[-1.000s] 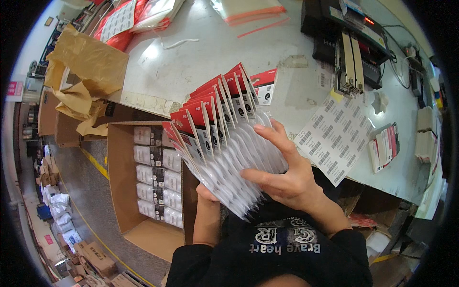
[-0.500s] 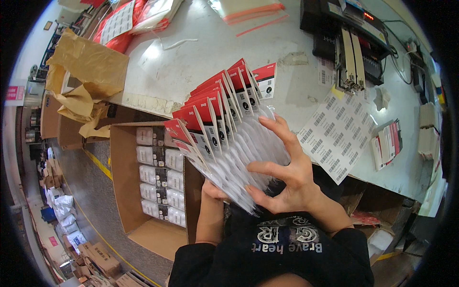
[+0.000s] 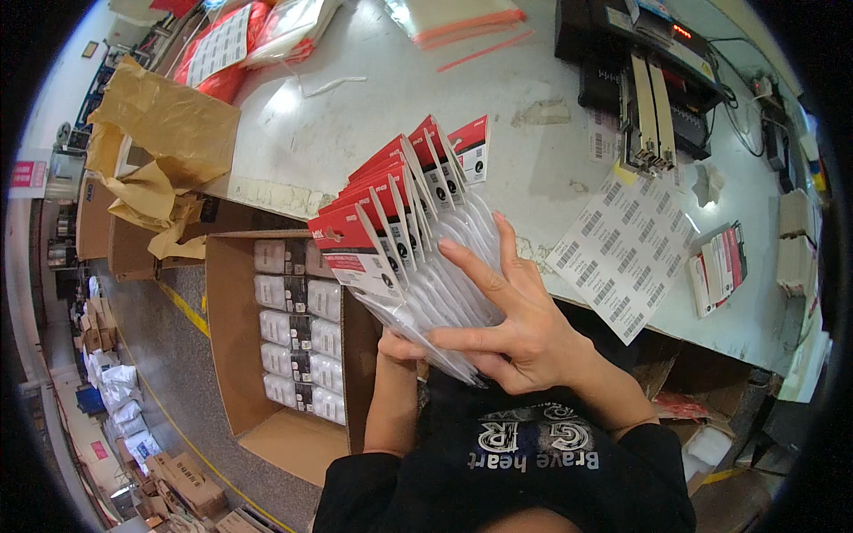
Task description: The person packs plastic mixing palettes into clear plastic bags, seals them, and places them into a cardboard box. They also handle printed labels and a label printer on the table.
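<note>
A fanned stack of clear plastic packs with red and white header cards (image 3: 378,200) is held up between my two hands, over the table edge. My left hand (image 3: 402,347) grips the lower left of the stack, its fingers mostly hidden behind the packs. From the right, my right hand (image 3: 515,333) closes on the clear plastic ends, its fingers bent along their edges. The front card, with a hang hole, faces up at the stack's left. What the clear packs contain cannot be made out.
Left of me stands an open carton (image 3: 227,355) with rows of packed pouches (image 3: 326,338). The table (image 3: 426,80) bears a barcode label sheet (image 3: 626,253), a small stack of cards (image 3: 718,266), a black machine (image 3: 653,98) and plastic bags (image 3: 458,13). Brown paper (image 3: 169,124) lies at left.
My right hand has moved left and its spread fingers have drawn in against the packs. The stack is squeezed tighter, and its front card has tipped to show more of its face.
</note>
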{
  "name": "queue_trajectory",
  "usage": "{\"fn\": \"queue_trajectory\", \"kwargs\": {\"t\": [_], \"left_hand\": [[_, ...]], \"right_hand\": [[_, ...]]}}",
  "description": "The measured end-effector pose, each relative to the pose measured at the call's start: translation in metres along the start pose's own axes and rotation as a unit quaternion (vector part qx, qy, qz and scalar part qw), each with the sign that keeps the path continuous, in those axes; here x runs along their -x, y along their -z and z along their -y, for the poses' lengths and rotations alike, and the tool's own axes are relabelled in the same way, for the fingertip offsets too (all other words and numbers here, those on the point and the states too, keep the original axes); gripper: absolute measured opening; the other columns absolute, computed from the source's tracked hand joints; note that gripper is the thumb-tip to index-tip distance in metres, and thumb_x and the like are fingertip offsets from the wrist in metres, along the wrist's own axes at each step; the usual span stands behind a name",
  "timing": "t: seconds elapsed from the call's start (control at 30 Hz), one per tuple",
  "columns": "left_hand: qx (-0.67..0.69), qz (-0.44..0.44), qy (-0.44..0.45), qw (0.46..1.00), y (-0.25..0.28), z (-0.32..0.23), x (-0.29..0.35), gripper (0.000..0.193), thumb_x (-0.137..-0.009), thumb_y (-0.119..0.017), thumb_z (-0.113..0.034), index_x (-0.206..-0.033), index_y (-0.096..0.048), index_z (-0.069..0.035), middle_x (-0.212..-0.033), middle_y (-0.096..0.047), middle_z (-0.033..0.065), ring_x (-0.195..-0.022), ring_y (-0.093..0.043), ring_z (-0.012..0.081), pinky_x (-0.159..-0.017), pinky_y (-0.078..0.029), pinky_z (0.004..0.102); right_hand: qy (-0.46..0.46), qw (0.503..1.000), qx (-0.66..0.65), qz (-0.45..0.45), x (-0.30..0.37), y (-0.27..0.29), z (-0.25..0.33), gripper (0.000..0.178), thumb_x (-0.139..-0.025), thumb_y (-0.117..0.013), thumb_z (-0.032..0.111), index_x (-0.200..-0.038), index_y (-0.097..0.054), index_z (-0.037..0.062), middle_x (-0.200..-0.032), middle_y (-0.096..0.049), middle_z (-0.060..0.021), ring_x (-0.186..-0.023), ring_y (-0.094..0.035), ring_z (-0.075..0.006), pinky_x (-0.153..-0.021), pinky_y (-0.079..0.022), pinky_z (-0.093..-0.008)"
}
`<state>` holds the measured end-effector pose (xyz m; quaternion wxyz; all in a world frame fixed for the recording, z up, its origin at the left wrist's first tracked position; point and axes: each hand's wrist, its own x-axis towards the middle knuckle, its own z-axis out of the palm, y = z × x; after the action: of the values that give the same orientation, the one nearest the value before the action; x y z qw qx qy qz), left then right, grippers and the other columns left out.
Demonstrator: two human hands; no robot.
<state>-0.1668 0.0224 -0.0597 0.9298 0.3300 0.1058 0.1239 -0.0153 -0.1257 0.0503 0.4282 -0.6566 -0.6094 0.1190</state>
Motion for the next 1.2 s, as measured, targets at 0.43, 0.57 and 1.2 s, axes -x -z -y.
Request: {"fn": "queue_trajectory", "kwargs": {"t": [0.43, 0.57, 1.2], "left_hand": [[0.041, -0.091, -0.093, 0.991, 0.039, -0.024, 0.014, 0.103, -0.048, -0.074, -0.018, -0.141, -0.033, -0.002, -0.138, -0.045, 0.0161, -0.126, -0.045, 0.0334, -0.106, -0.036, 0.0452], [0.064, -0.139, -0.12, 0.981, 0.054, -0.025, 0.019, 0.102, -0.048, -0.074, -0.018, -0.14, -0.034, -0.003, -0.137, -0.045, 0.016, -0.125, -0.045, 0.0334, -0.105, -0.037, 0.045], [0.106, -0.225, -0.117, 0.962, 0.1, -0.039, 0.008, 0.097, -0.05, -0.076, -0.017, -0.138, -0.037, -0.003, -0.134, -0.047, 0.0155, -0.122, -0.047, 0.0334, -0.103, -0.039, 0.0442]], "right_hand": [[0.013, 0.999, -0.001, 0.052, -0.034, -0.028, -0.012, 0.05, -0.076, -0.072, 0.041, -0.124, -0.058, 0.0354, -0.157, -0.013, -0.0127, -0.134, -0.008, -0.0604, -0.078, -0.034, -0.0636], [0.067, 0.989, -0.071, 0.108, -0.058, -0.035, -0.025, 0.045, -0.08, -0.07, 0.038, -0.123, -0.06, 0.0341, -0.156, -0.015, -0.0136, -0.136, -0.007, -0.0573, -0.08, -0.032, -0.0604], [-0.395, 0.831, -0.392, -0.003, -0.237, -0.095, -0.109, 0.04, -0.095, -0.054, 0.026, -0.114, -0.055, -0.0088, -0.113, -0.061, -0.0175, -0.105, -0.058, -0.0246, -0.092, -0.044, -0.0382]]}}
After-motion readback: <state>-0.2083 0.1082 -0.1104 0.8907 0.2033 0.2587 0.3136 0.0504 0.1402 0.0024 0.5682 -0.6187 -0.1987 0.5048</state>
